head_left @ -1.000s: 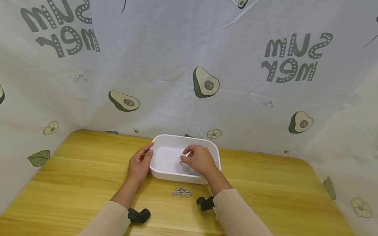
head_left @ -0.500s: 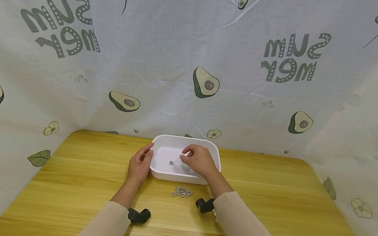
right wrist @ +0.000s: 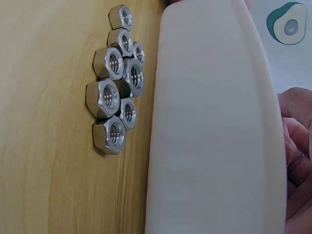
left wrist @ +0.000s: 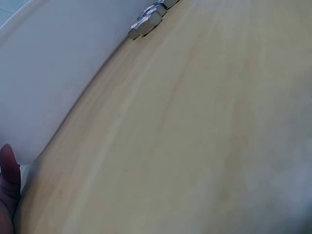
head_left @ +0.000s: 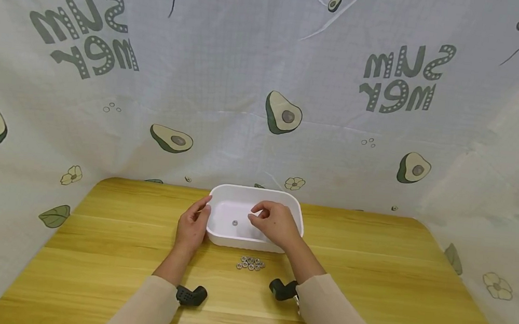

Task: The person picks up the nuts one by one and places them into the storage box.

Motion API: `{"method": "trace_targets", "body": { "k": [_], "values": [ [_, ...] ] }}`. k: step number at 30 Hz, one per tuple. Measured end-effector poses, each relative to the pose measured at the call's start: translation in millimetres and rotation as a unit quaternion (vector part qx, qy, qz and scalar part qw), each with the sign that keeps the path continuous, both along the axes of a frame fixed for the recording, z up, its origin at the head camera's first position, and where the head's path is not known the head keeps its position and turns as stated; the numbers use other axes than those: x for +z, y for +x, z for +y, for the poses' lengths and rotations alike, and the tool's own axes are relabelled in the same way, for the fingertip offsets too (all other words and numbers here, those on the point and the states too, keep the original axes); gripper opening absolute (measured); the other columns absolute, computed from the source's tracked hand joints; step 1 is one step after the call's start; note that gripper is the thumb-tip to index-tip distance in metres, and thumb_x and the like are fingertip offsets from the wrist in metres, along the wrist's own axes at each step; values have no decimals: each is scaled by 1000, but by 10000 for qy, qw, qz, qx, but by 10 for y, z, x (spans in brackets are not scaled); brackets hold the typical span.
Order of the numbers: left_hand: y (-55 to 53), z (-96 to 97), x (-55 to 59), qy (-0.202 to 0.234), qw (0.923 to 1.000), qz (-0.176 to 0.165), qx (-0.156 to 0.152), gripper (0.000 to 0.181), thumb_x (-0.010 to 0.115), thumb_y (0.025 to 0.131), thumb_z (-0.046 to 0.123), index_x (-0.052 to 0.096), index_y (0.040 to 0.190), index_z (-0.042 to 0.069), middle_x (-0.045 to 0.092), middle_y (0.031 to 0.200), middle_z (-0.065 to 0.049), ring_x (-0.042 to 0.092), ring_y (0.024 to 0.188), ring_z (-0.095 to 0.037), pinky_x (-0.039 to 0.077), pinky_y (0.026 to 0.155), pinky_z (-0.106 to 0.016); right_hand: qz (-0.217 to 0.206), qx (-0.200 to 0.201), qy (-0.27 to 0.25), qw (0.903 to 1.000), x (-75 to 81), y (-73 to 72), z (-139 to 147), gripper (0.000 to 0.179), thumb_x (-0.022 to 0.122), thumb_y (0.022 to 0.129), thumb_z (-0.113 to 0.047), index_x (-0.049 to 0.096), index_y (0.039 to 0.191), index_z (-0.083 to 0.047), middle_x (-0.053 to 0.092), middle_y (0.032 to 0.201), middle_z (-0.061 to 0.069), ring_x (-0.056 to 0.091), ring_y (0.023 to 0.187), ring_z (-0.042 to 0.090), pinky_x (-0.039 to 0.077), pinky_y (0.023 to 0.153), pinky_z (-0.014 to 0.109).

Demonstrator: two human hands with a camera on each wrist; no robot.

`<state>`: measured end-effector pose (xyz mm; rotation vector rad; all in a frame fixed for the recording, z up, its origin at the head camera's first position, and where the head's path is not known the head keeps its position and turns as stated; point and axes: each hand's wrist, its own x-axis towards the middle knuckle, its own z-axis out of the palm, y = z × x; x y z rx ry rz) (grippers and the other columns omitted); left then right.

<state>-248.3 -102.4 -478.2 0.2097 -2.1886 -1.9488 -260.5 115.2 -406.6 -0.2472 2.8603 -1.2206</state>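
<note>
A white plastic tray (head_left: 247, 244) stands on the table, and a single small metal hex nut (head_left: 235, 223) lies on its floor. My left hand (head_left: 191, 228) rests against the tray's left end, fingertips at the rim; the left wrist view shows the thumb (left wrist: 9, 170) by the outer corner. My right hand (head_left: 277, 223) hovers over the tray's right half, thumb and forefinger bent with a gap between them and nothing visible there. Several more hex nuts (right wrist: 109, 97) of mixed sizes lie clustered on the wood, just in front of the tray.
The wooden table (head_left: 370, 277) spreads to both sides. Behind the tray hangs a pale cloth (head_left: 230, 76) printed with avocados and lettering. Black wrist camera mounts (head_left: 191, 296) sit near both sleeves.
The nut at my right fingertips a second ago has dropped into the tray and lies to their left. Thumb and forefinger have parted slightly. My left hand and the outside nuts stay put.
</note>
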Motion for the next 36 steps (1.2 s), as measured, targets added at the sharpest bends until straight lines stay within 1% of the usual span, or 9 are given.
{"method": "trace_targets", "body": {
  "k": [8,14,19,23,28,31,36],
  "values": [
    [4,-8,5,-41,10000,-45,-3,39,51,106,34,61,143,25,62,138,-10,60,117,-26,55,95,-31,88,-169,-363,9992,25,126,76,15,78,90,-27,75,100,-17,63,80,1,53,72,18,45,61,28],
    [-6,-10,2,41,10000,-52,-28,39,51,106,33,61,143,25,62,139,-10,60,118,-26,55,96,-29,123,-321,-722,9968,44,273,139,13,79,89,-24,76,98,-15,61,78,2,53,71,18,45,61,27],
    [-11,-10,-1,80,9999,-76,-11,39,52,106,33,61,143,26,62,137,-10,60,118,-26,54,94,-27,-37,-301,-1174,9926,24,394,204,11,78,89,-21,76,97,-14,59,76,3,52,70,18,44,59,24],
    [-12,-11,-2,62,9999,-98,-11,39,51,106,34,61,143,26,62,138,-10,60,118,-26,54,96,-29,-135,-274,-1476,9886,-5,461,264,12,78,90,-20,76,98,-12,58,75,2,52,66,18,43,55,23],
    [-10,-7,2,63,9999,-120,-7,39,50,106,35,61,143,26,62,138,-10,60,118,-26,55,97,-31,-215,-254,-1550,9873,-26,525,332,13,78,90,-20,75,99,-11,60,75,3,53,62,18,44,54,24],
    [-6,-3,5,32,9999,-116,17,39,51,106,34,61,143,26,63,137,-10,60,118,-26,55,96,-31,-313,-236,-1521,9876,-33,562,373,14,77,90,-21,75,99,-9,62,74,4,54,62,17,45,54,25],
    [3,5,7,1,10000,-94,23,39,51,106,33,61,143,26,62,137,-10,60,118,-25,55,96,-30,-464,-161,-1528,9870,-65,626,458,15,76,92,-20,76,99,-7,63,71,8,54,59,16,45,53,24]
  ]
}}
